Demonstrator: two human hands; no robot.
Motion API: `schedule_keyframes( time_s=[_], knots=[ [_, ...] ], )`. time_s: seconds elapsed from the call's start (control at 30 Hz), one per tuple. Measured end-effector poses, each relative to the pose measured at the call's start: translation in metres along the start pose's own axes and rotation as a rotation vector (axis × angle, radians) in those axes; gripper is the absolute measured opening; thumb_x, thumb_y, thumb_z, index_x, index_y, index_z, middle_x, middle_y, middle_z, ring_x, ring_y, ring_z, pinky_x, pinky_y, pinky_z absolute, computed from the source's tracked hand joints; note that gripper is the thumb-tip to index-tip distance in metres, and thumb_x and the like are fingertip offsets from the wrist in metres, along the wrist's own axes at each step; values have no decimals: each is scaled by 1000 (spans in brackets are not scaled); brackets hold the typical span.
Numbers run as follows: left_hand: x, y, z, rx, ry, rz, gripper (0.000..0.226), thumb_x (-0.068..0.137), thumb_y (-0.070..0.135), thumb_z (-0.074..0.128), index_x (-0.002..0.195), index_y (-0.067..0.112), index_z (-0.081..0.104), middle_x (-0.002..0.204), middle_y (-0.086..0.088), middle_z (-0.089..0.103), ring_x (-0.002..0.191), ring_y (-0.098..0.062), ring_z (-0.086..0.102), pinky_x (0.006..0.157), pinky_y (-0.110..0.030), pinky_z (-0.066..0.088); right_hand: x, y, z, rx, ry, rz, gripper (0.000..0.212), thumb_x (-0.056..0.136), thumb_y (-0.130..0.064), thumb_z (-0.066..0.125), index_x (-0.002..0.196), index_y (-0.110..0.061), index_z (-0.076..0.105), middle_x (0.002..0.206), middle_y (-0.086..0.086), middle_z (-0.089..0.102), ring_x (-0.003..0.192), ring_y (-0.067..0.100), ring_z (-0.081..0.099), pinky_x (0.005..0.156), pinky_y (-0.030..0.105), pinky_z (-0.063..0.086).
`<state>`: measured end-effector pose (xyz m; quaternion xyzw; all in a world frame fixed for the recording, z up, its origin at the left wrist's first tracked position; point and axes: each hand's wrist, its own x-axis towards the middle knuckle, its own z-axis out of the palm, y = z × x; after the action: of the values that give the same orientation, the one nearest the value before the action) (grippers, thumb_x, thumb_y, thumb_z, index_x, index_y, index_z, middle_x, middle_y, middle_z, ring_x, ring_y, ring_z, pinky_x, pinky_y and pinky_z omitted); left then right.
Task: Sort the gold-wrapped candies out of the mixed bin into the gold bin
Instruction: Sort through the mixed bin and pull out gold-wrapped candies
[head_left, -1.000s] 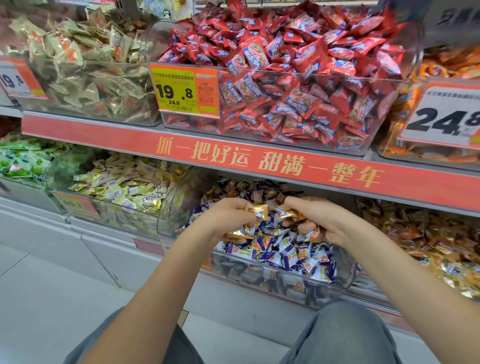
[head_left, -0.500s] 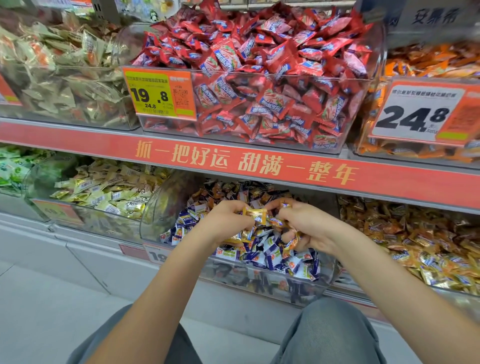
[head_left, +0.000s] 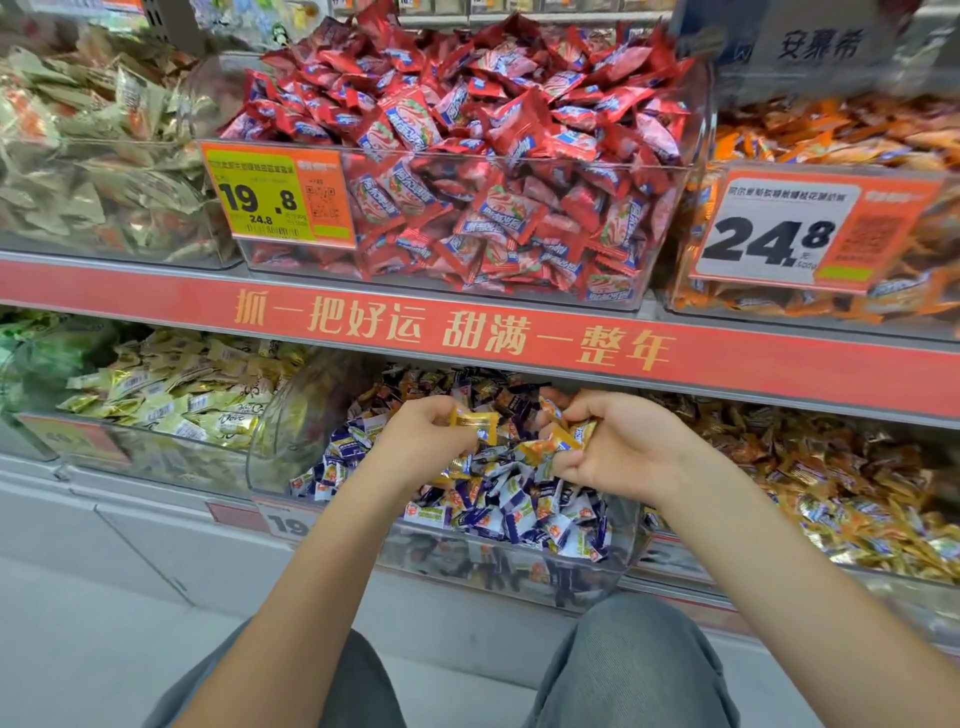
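Left hand (head_left: 423, 441) is gripping one gold-wrapped candy (head_left: 475, 422); right hand (head_left: 618, 447) is clutching several, both over the mixed bin (head_left: 509, 564). Advisable: keep blue-white wrappers out, carrying right to the gold bin (head_left: 779, 577).

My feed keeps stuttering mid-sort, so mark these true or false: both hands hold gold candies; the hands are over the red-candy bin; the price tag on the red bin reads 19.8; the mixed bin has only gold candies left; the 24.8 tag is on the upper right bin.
1. Both hands hold gold candies. True: the left hand and right hand each grip gold-wrapped candies.
2. Hands are over the red-candy bin. False: they are over the mixed bin on the lower shelf.
3. Red bin tag reads 19.8. True.
4. Only gold candies left. False: many blue-and-white candies remain.
5. The 24.8 tag is on the upper right bin. True.
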<state>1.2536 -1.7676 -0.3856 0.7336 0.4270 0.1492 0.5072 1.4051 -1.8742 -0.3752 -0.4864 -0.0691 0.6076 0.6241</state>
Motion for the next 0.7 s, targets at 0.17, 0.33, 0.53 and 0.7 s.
schedule_keyframes(
  time_s=[0.17,0.33,0.53,0.7],
  knots=[
    [-5,9,11,-138,-124,9,16,81,2,56,67,11,53,69,-3,44,61,-19,39,49,-23,43,-40,8,-17,136,16,-118,27,89,2,35,97,-7,59,73,9,54,60,13,43,43,21,29],
    [-12,29,38,-132,-246,50,15,79,3,57,69,13,57,67,1,49,61,-15,43,53,-25,44,-63,-3,-63,263,239,-295,21,86,4,37,92,-6,54,81,10,51,68,16,45,50,22,31],
    [-13,50,72,-59,-212,153,30,79,3,54,54,18,47,56,3,41,54,-15,33,57,-30,40,-73,-23,-118,-156,390,-358,6,94,-10,50,93,-12,55,99,7,58,92,17,54,88,43,45],
    [-18,76,111,57,-273,276,15,80,8,56,66,10,56,60,-3,49,50,-16,42,50,-21,38,-91,-16,-137,-233,335,-425,28,85,-15,64,113,-19,63,106,-7,63,104,4,48,102,36,34]
  ],
)
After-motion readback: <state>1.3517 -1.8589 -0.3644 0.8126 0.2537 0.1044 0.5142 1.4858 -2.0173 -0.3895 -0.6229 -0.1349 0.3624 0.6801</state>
